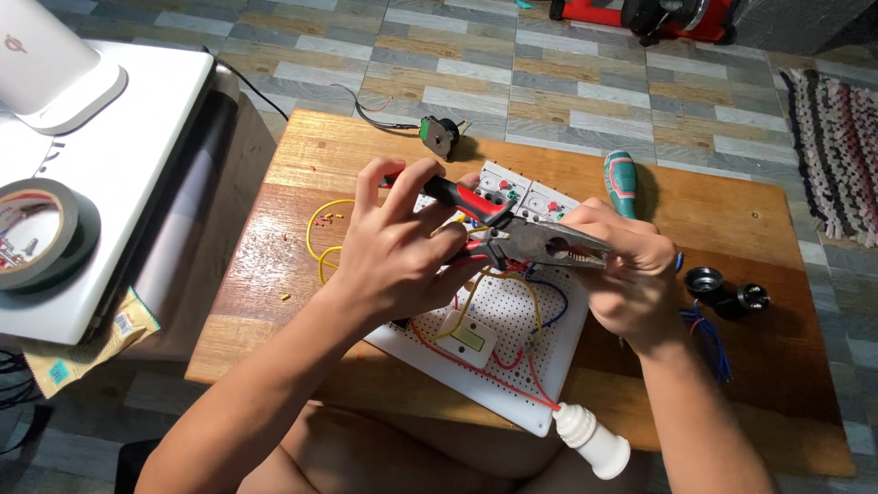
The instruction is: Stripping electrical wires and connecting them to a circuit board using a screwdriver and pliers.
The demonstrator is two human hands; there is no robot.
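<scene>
In the head view, at the centre of the frame, the left hand (389,247) wraps around the red-and-black handles of a pair of pliers (512,233), whose grey jaws point right into the right hand (626,270), its fingers curled and pinching something too small to tell at the jaw tips. Beneath both hands lies a white perforated board (512,338) with yellow, red and blue wires, resting on the wooden surface (786,366); a white lamp socket (594,442) sits at the lower edge, a green-handled screwdriver (622,181) above the right hand, and a tape roll (37,233) at far left

Pliers (512,236): dull grey metal nose, glossy red-and-black plastic grips. Perforated board (512,338) is matt white plastic (smooth lamp socket (593,441) too). Bench (320,155) shows varnished wood.
</scene>
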